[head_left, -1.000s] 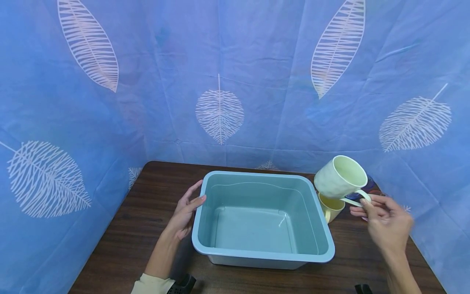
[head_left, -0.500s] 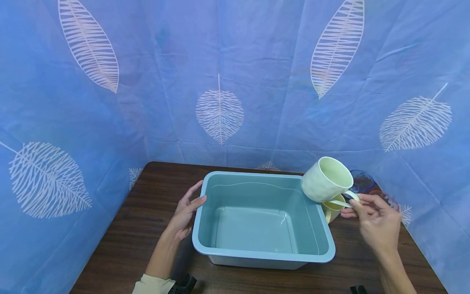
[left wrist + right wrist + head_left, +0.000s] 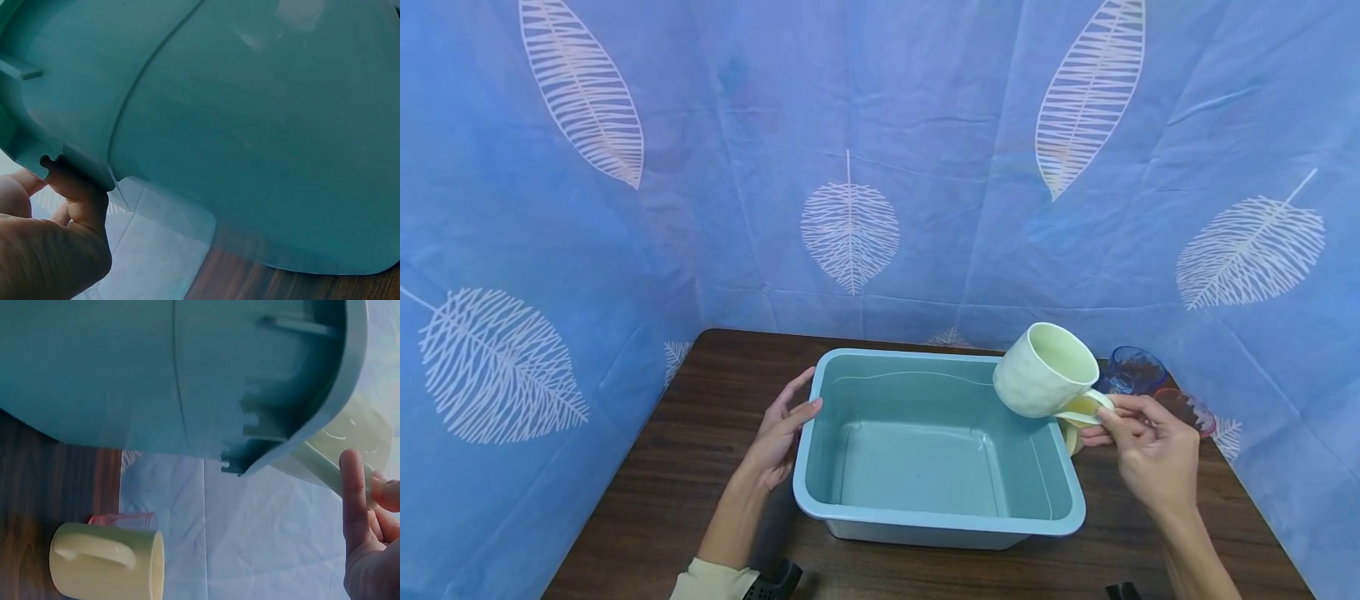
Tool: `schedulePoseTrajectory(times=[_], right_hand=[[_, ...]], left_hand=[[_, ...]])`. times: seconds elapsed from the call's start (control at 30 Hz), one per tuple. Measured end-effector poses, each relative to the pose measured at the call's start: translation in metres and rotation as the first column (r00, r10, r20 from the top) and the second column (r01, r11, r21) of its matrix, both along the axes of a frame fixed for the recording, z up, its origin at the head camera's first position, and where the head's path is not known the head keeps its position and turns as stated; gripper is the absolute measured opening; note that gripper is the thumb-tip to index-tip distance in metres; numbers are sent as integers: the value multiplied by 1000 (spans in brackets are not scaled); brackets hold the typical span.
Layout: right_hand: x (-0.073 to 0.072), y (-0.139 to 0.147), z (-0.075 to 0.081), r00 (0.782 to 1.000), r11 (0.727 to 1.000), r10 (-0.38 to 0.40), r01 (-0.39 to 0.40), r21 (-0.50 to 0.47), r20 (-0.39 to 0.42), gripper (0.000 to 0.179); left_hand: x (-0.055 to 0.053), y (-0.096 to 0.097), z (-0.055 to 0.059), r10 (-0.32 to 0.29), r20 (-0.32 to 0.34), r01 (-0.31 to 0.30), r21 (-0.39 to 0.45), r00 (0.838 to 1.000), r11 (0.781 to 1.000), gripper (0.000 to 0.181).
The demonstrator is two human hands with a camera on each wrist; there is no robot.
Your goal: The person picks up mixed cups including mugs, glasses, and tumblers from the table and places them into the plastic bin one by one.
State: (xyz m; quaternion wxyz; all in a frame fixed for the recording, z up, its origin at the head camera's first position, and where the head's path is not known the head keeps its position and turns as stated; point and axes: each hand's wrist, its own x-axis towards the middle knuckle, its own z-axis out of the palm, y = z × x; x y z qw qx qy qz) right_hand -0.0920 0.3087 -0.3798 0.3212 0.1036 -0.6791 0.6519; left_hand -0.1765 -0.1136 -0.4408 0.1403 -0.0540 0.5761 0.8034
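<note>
A pale green mug hangs tilted over the far right corner of the blue-green plastic basin. Thumb and fingers of my right hand pinch its handle from the right side. At the basin's left side, my left hand grips the rim, thumb on top and fingers against the outside. In the left wrist view, the fingers reach up under the rim. A yellow mug stands on the table just right of the basin, mostly covered by the green mug and my right hand in the head view.
Behind my right hand stand a blue clear glass and a reddish-pink clear glass, near the table's right edge. The dark wooden table carries the basin. Blue cloth with white leaf prints hangs around the back and sides.
My right hand has moved left, bringing the green mug from beside the basin to over its right corner. The two glasses have come into fuller view. My left hand and the basin stay put.
</note>
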Motion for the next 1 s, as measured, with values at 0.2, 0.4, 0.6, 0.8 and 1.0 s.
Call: schedulePoseTrajectory(times=[0.2,0.4,0.6,0.8,1.0], right_hand=[[-1,-7,2,998,998,59,-60,17,5,17],[-4,-15,6,994,994,103,-104,25,20,22],[-5,-24,8,995,995,79,-82,49,60,23],[-6,-30,7,990,991,130,-131,31,46,17],[-6,-35,11,989,987,126,-133,90,79,14]], left_hand=[[0,0,1,-3,-15,3,-2,1000,1000,57],[-1,0,2,-21,-26,21,4,999,1000,57],[-2,-1,2,-33,-31,33,12,999,999,58],[0,0,2,-14,-15,14,-2,1000,1000,58],[2,1,2,4,-8,-5,-19,1000,1000,59]])
